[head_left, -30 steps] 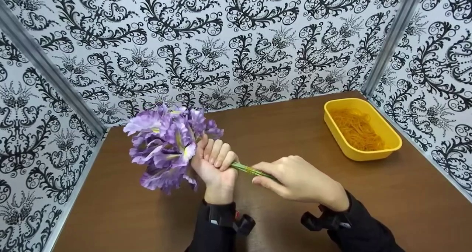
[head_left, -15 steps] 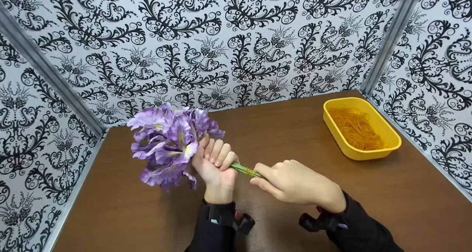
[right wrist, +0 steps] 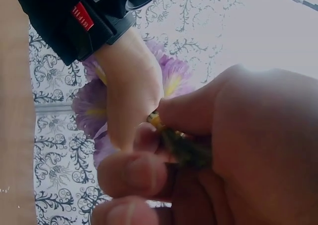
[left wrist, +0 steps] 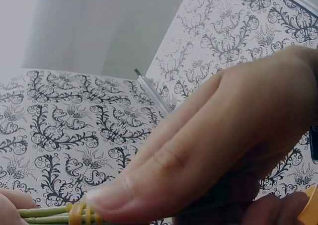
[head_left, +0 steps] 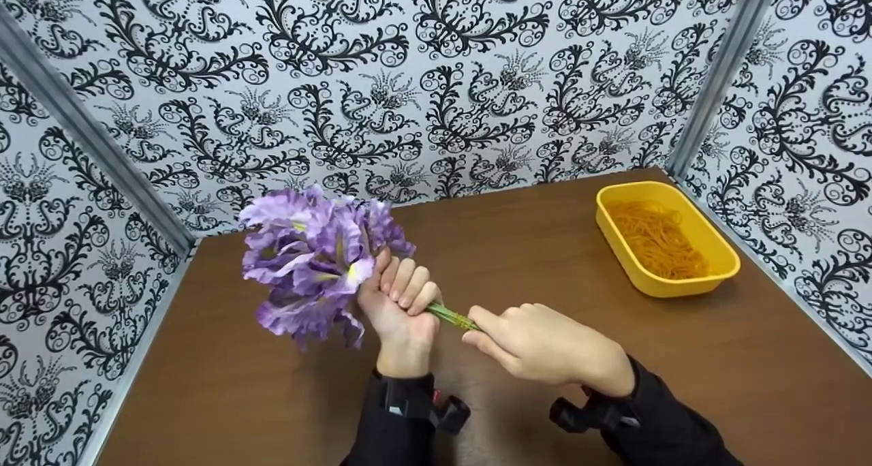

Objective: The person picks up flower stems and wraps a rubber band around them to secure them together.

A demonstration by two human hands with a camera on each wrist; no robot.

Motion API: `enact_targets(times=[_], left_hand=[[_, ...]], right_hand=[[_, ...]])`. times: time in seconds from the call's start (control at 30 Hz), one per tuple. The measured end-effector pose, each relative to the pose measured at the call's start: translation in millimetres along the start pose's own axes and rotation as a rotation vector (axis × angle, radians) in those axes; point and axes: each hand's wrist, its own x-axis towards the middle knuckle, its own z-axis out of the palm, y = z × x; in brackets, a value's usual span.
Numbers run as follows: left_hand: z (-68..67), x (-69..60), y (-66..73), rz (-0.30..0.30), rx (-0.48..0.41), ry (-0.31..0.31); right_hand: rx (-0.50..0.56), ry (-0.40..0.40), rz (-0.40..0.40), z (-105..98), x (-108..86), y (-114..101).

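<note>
A bunch of purple irises [head_left: 306,268] with yellow throats hangs over the left part of the table, tilted with its blooms up and left. My left hand [head_left: 402,309] grips it just below the blooms, fingers curled round the stems. Green stems [head_left: 439,309] run down right from that fist to my right hand [head_left: 552,343], whose thumb and forefinger pinch them. A yellow rubber band [left wrist: 75,214] is wound round the stems in several turns, beside a thumb in the left wrist view. The stem ends [right wrist: 186,150] lie partly hidden inside my right hand.
At the back right of the brown table [head_left: 518,241] stands a yellow tub [head_left: 671,289] holding a heap of thin orange-yellow rubber bands [head_left: 657,241]. Patterned black-and-white panels [head_left: 436,78] with metal posts enclose the back and both sides.
My right hand has slid left along the stems, closer to my left hand, with its fingers now at the wound rubber band. The blooms have shifted slightly right.
</note>
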Motion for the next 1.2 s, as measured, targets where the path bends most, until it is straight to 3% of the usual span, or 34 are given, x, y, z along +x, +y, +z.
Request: enact_targets(times=[0.2, 0.37, 0.47, 0.67, 0.77, 0.83, 1.03, 1.2], left_hand=[[-1.8, 1.0, -2.1, -0.043, 0.120, 0.014], [-4.6, -0.1, -3.3, -0.122, 0.282, -0.071], [-5.6, -0.3, -4.3, -0.155, 0.326, -0.096], [-6.3, 1.7, -6.5, -0.165, 0.334, -0.045], [-5.9, 2.6, -8.5, -0.150, 0.391, -0.013], [-5.8, 2.2, -10.0, -0.134, 0.485, -0.002], [-4.3, -2.0, -11.4, -0.082, 0.894, 0.001], [-0.8, 0.1, -9.8, -0.071, 1.071, 0.020]], right_hand=[[-0.002, -0.008, 0.000, 0.0, -1.9, 1.1], [-0.021, 0.030, -0.017, 2.1, -1.3, 1.8], [-0.034, 0.072, -0.034, 2.4, -2.8, 1.3], [-0.019, 0.064, -0.084, 1.5, -10.3, 0.2], [0.003, 0.077, -0.076, 2.0, -11.7, 1.0], [0.027, 0.090, -0.083, 2.3, -12.1, 1.5], [0.073, 0.146, -0.132, 1.7, -14.5, 2.6], [0.098, 0.194, -0.159, 2.3, -15.1, 4.8]])
